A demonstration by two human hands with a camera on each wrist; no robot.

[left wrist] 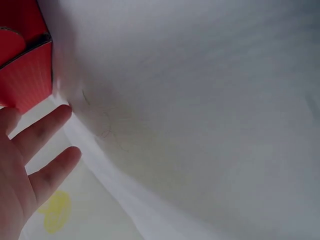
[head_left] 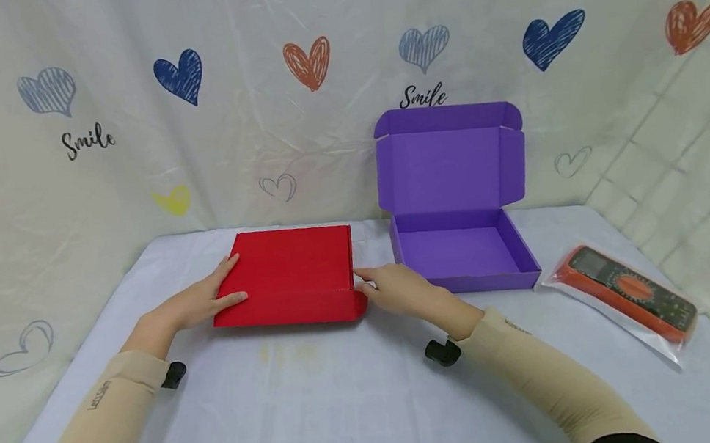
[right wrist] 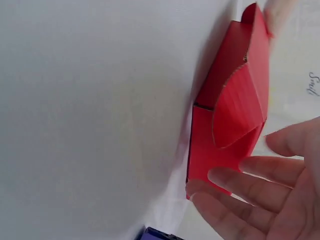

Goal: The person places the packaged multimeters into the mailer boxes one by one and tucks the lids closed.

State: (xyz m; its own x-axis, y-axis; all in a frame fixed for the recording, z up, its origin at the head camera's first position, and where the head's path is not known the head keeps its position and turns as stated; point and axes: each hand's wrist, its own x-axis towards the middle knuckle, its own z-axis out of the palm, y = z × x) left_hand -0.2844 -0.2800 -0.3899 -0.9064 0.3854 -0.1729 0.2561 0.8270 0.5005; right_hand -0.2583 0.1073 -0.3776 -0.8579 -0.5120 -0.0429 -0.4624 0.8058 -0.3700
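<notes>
Between the two hands lies a closed red box [head_left: 289, 277], flat on a table covered with a white cloth [head_left: 325, 410]. At its left edge rests the left hand [head_left: 205, 301], fingers straight and relaxed, thumb lying on the lid near the front corner and the palm against the side; it clasps nothing. At the box's front right corner sits the right hand [head_left: 400, 291], fingers extended and loose, fingertips touching the corner where a side flap shows; the right wrist view shows that flap [right wrist: 239, 112] standing slightly away from the box wall, with the fingers [right wrist: 235, 185] just beside it and not curled round it. Just beyond the right hand, to its right, stands an open purple box [head_left: 461, 253] with its lid upright. Farther right of that hand lies an orange multimeter [head_left: 626, 292] inside a clear plastic bag. Behind everything hangs a pale curtain [head_left: 310, 72] printed with hearts.
</notes>
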